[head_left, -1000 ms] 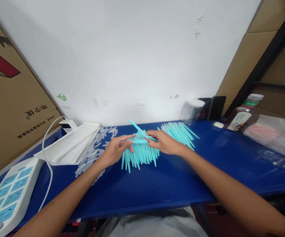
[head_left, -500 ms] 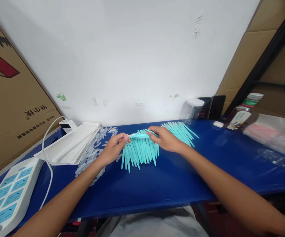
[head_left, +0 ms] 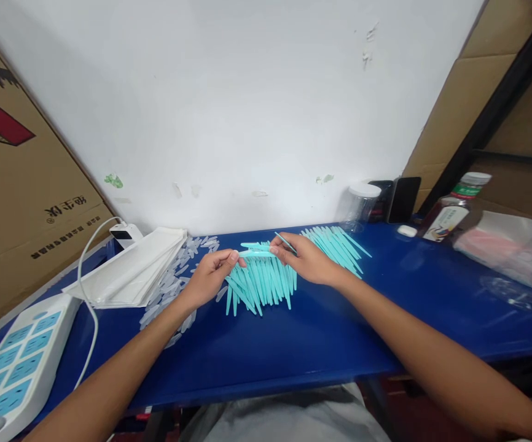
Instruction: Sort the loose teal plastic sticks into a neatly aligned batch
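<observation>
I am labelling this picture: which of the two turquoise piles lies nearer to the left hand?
The left turquoise pile, close beside the left hand; the other pile lies beyond the right hand.

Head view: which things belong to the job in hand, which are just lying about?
Likely part of the job:
- turquoise piece held between left hand and right hand
- middle turquoise pile
- right turquoise pile
- translucent pieces, probably

Apparently just lying about:
- power strip
- lidded clear jar
- labelled bottle

Cannot tell: white stack.
</observation>
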A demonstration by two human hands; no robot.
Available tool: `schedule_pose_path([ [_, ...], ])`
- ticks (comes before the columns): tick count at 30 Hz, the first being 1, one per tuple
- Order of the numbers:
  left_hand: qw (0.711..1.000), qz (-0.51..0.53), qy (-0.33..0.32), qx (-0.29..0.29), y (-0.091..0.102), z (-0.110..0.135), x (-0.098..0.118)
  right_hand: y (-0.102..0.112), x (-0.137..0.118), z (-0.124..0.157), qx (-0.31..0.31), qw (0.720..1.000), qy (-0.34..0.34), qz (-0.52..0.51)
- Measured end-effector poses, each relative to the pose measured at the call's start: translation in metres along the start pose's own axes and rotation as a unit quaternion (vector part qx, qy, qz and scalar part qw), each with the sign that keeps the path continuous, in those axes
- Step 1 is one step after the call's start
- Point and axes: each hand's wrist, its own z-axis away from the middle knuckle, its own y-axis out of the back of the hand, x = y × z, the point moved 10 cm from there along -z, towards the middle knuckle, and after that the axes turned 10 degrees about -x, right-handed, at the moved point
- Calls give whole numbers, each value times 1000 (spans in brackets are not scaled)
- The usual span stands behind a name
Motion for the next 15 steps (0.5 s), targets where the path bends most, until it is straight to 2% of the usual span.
schedule_pose_path([
  [2,993,116,28,-12,-3,-1,-7,4,1,0,17,1000,4,-7],
  [4,966,254,46,-31,-7,-2,-14,7,3,0,29,1000,5,-11],
  [6,939,339,53,-32,-6,-2,-20,10,4,0,34,999,6,-14],
  [9,932,355,70,-4,3,-2,-29,13,5,-1,34,999,3,-16],
  [15,960,270,69,-20,-4,-3,-24,14,4,-1,25,999,-12,-17],
])
